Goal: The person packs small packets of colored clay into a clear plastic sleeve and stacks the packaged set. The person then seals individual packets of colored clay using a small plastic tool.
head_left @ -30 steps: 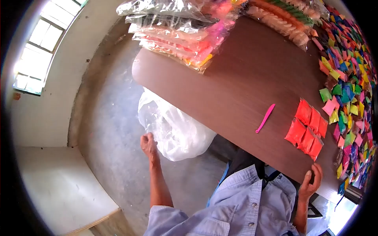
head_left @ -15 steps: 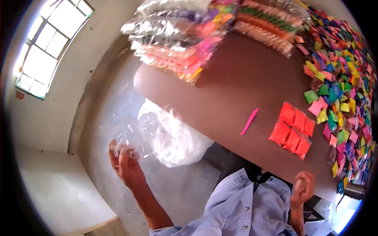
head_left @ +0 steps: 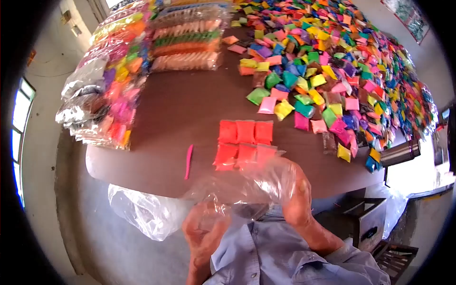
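Note:
A clear plastic bag (head_left: 237, 187) stretches between my two hands just over the table's near edge. My left hand (head_left: 205, 225) is closed on its left end, fingers partly covered by the film. At the other end my right hand (head_left: 298, 197) grips the bag, its fingers blurred behind the plastic. Just beyond lie several red-coral packets (head_left: 236, 133) in two rows; the bag overlaps the lower right one. A thin pink stick-like tool (head_left: 189, 161) rests on the brown table (head_left: 180, 109), left of the packets.
A large heap of small colourful packets (head_left: 313, 80) covers the table's right side. Filled clear bags are stacked at the left (head_left: 102, 95) and back (head_left: 187, 47). A loose clear plastic sack (head_left: 147, 213) hangs below the left edge. A metal cylinder (head_left: 401, 152) stands out at the right edge.
My left hand has come in from far left of the table, bringing the clear plastic. My right hand has taken hold of it too. The view has turned toward the heap.

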